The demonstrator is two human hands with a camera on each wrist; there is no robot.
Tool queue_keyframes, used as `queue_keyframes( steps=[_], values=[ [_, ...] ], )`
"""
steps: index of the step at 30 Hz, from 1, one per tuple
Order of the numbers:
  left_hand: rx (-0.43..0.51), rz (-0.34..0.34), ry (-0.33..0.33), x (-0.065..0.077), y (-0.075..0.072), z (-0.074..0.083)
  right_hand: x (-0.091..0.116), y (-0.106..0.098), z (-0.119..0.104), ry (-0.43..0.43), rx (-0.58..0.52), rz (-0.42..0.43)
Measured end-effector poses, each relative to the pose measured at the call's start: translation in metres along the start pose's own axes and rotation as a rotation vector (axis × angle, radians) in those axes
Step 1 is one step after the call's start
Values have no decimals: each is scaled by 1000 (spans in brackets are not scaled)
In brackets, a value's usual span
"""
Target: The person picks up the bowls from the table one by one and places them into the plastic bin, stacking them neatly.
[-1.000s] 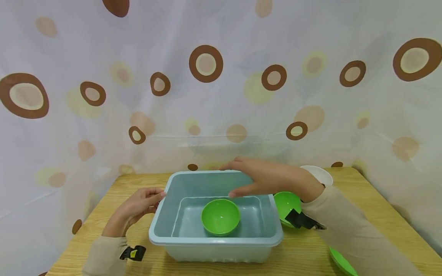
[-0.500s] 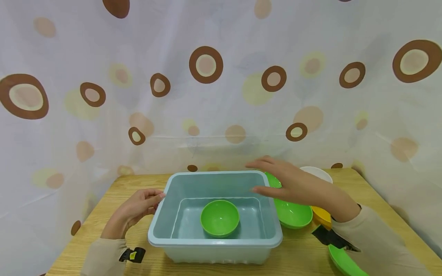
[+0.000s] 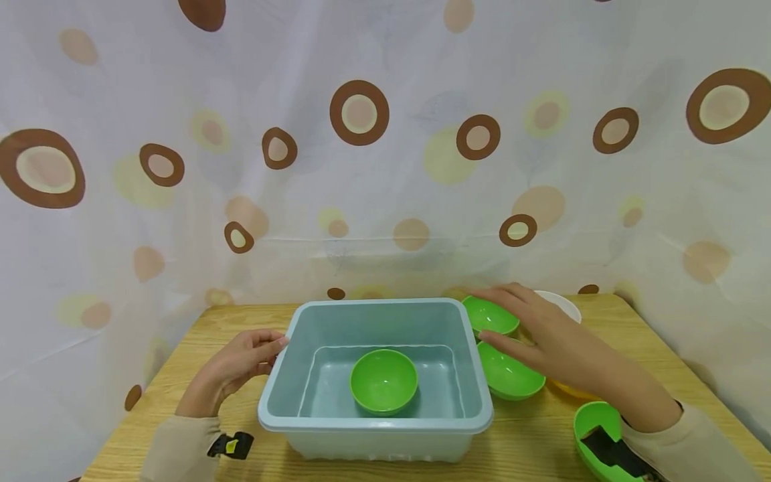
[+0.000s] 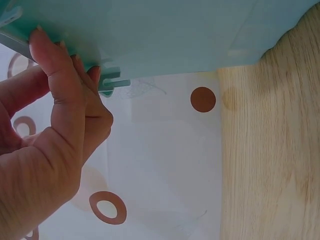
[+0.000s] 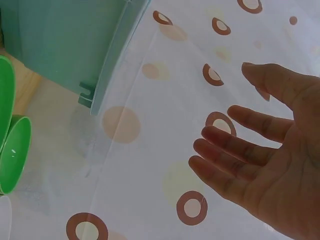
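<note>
A light blue plastic basin [image 3: 376,423] stands on the table, with one green bowl [image 3: 383,381] upright on its floor. My left hand [image 3: 241,361] holds the basin's left rim; in the left wrist view its bent fingers [image 4: 62,95] reach up under the rim's edge. To the right of the basin, my right hand [image 3: 548,338] hovers with fingers extended, thumb apart and nothing in its grasp. Below it in the head view lie two green bowls, a nearer one [image 3: 510,376] and a farther one [image 3: 490,316]. In the right wrist view, the palm [image 5: 295,190] faces the camera.
Another green bowl [image 3: 596,432] sits at the front right, partly behind the right sleeve. A yellow-orange dish [image 3: 575,392] shows under the right wrist, and a white bowl [image 3: 561,305] stands at the back right. A patterned curtain [image 3: 385,181] hangs behind the wooden table [image 3: 650,375].
My right hand has swung rightward from above the basin to above the green bowls, uncovering the farther one. The left hand and the basin have stayed put.
</note>
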State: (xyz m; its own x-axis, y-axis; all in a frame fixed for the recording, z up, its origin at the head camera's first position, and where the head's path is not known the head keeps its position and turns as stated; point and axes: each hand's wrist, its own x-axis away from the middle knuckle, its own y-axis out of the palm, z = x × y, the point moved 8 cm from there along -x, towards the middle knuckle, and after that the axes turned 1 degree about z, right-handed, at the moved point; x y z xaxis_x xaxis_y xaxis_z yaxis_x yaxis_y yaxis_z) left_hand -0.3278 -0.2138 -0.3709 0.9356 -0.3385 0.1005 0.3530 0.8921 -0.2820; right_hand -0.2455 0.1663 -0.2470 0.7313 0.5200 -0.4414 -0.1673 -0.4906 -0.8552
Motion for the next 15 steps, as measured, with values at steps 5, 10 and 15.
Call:
queue_keyframes(
  steps=[5, 10, 15],
  values=[
    [10, 1, -4, 0, 0, -1, 14, -1, 4, -22, 50, 54],
    [16, 4, -3, 0, -1, -2, 26, -3, 14, -30, 80, 122],
    [14, -2, 2, -1, -1, -2, 37, -2, 27, -20, 106, 145]
  ],
)
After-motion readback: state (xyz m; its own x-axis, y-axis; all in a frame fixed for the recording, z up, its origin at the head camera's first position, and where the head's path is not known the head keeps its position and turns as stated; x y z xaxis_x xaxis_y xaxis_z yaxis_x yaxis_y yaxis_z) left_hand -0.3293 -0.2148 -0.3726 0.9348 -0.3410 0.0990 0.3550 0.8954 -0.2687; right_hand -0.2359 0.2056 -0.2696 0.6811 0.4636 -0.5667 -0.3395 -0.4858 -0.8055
